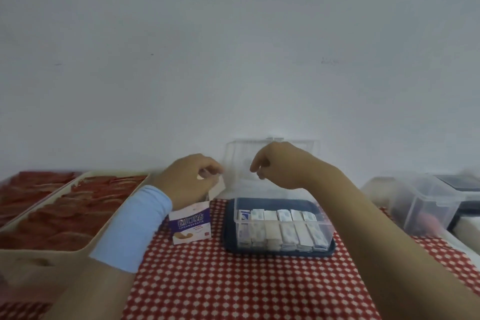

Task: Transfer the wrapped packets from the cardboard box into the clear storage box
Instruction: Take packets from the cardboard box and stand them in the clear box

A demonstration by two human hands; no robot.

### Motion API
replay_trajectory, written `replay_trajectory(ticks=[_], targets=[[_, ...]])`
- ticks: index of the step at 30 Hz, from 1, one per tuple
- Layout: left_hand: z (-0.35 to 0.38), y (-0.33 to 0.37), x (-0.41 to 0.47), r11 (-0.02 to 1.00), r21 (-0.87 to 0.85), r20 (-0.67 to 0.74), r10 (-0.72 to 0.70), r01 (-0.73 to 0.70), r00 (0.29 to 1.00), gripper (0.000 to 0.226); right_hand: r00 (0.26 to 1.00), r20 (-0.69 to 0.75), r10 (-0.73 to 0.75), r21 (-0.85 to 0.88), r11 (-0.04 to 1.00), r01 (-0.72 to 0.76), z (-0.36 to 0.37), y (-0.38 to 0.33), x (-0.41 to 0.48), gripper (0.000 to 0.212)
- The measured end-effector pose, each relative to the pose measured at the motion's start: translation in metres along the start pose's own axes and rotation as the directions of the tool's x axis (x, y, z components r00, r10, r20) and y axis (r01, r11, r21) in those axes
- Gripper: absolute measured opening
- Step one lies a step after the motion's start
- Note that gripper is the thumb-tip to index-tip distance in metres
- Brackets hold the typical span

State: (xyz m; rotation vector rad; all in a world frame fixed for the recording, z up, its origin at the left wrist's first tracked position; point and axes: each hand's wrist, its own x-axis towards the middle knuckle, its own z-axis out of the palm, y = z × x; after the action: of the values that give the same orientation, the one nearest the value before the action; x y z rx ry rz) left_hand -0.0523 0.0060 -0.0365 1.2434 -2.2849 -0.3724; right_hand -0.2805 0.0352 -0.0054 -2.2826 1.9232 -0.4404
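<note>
A small purple and white cardboard box stands upright on the red checked cloth, its top flap raised. My left hand, with a light blue sleeve on its wrist, is above it, fingers closed on the flap. To its right stands the clear storage box on a dark blue base, with its clear lid tilted open at the back. Two rows of white wrapped packets stand inside it. My right hand hovers above the storage box, fingertips pinched together and pointing down. I see nothing between them.
Beige trays full of red packets fill the left side. More clear lidded containers stand at the right. A plain white wall rises right behind the table. The red checked cloth covers the near table.
</note>
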Motion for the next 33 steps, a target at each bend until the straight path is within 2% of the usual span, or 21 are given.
replay_trajectory(ticks=[2, 5, 7, 11, 19, 21, 25, 28, 33], targets=[[-0.008, -0.022, -0.007, 0.995, 0.038, -0.055, -0.087, 0.089, 0.995, 0.016, 0.999, -0.038, -0.038, 0.061, 0.997, 0.041, 0.005, -0.021, 0.004, 0.025], [-0.01, -0.048, -0.02, 0.975, 0.118, -0.066, -0.179, 0.186, 0.982, 0.016, 0.994, -0.046, -0.098, 0.088, 0.991, 0.102, 0.018, -0.046, 0.011, 0.022], [-0.007, -0.056, -0.029, 0.975, 0.117, -0.04, -0.186, 0.189, 0.982, 0.019, 0.993, -0.046, -0.108, 0.088, 0.99, 0.112, 0.028, -0.056, 0.016, 0.02], [-0.003, -0.066, -0.037, 0.967, 0.157, 0.037, -0.208, 0.2, 0.977, 0.052, 0.995, -0.025, -0.096, 0.059, 0.993, 0.097, 0.044, -0.075, 0.03, 0.019], [0.0, -0.08, -0.03, 0.983, 0.042, 0.015, -0.18, 0.18, 0.984, 0.073, 0.996, 0.03, -0.08, -0.128, 0.988, 0.083, 0.085, -0.107, 0.064, 0.017], [-0.002, -0.081, -0.031, 0.985, -0.001, 0.012, -0.172, 0.172, 0.985, 0.07, 0.998, 0.015, -0.067, -0.201, 0.977, 0.069, 0.098, -0.111, 0.072, 0.019], [-0.003, -0.083, -0.031, 0.985, -0.076, 0.017, -0.154, 0.155, 0.988, 0.04, 0.999, 0.008, -0.053, -0.233, 0.971, 0.053, 0.111, -0.115, 0.08, 0.012], [-0.003, -0.09, -0.029, 0.959, -0.194, 0.02, -0.206, 0.206, 0.978, 0.043, 0.999, -0.002, -0.05, -0.15, 0.987, 0.049, 0.11, -0.11, 0.078, 0.022], [0.003, -0.094, -0.024, 0.976, -0.093, -0.092, -0.207, 0.199, 0.974, 0.029, 0.998, -0.064, -0.017, 0.056, 0.998, 0.021, 0.108, -0.095, 0.068, 0.015]])
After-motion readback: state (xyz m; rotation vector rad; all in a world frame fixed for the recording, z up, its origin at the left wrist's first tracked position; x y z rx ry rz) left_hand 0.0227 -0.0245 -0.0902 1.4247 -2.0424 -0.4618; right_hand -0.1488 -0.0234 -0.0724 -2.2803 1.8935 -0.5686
